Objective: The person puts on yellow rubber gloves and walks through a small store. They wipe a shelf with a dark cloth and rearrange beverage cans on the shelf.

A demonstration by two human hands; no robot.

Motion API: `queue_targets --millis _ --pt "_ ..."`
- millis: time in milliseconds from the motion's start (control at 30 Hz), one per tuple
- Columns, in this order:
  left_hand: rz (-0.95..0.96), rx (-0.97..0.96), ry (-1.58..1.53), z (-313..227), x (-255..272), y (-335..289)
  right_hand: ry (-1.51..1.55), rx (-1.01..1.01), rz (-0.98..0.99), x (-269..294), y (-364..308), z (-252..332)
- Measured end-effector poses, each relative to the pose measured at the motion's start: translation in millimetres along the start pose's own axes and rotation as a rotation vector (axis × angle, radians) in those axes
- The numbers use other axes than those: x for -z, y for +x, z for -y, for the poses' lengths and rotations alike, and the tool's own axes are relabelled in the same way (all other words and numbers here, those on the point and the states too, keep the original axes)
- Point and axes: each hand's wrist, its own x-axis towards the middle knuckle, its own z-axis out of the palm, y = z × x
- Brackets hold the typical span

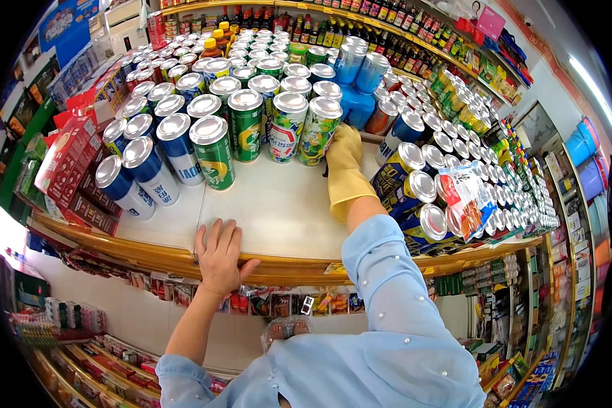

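Note:
My left hand (219, 258) is bare and rests flat on the wooden front edge of the white shelf top (265, 204), fingers spread, holding nothing. A yellow rubber glove covers my right hand (345, 162), which reaches to the back of the bare strip between two groups of cans. Its fingers look curled, and what they hold, if anything, is hidden. Just left of the glove stands a green and yellow patterned can (319, 132). Behind it are blue shrink-wrapped cans (357, 102). A green can (213, 153) and blue-and-white cans (180, 149) stand further left.
Dark blue and yellow cans (394, 166) crowd the right side, with a red and white snack packet (464, 200) on top. A red carton (75, 166) sits at the left end. Bottles (319, 32) line a back shelf. Snack packets (319, 302) hang below the edge.

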Motion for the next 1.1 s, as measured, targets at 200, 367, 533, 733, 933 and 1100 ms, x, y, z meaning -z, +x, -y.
queue_targets --millis 200,367,533,733,933,1100 --pt "-0.010 -0.016 -0.023 1 1 5 -0.439 0.086 0.055 -11 13 -13" --pt "-0.014 -0.012 -0.025 3 0 4 -0.599 -0.012 0.046 -20 22 -16" --pt "-0.018 -0.008 -0.070 5 -2 6 -0.630 -0.195 0.036 -16 34 -41" --pt "-0.032 -0.007 -0.071 5 -2 6 -0.655 -0.375 -0.013 -18 50 -68" --pt "-0.033 -0.010 -0.060 2 -1 4 -0.654 -0.397 0.032 -17 48 -56" --pt "-0.050 -0.027 -0.059 2 -2 7 -0.599 -0.227 0.074 -21 30 -34"
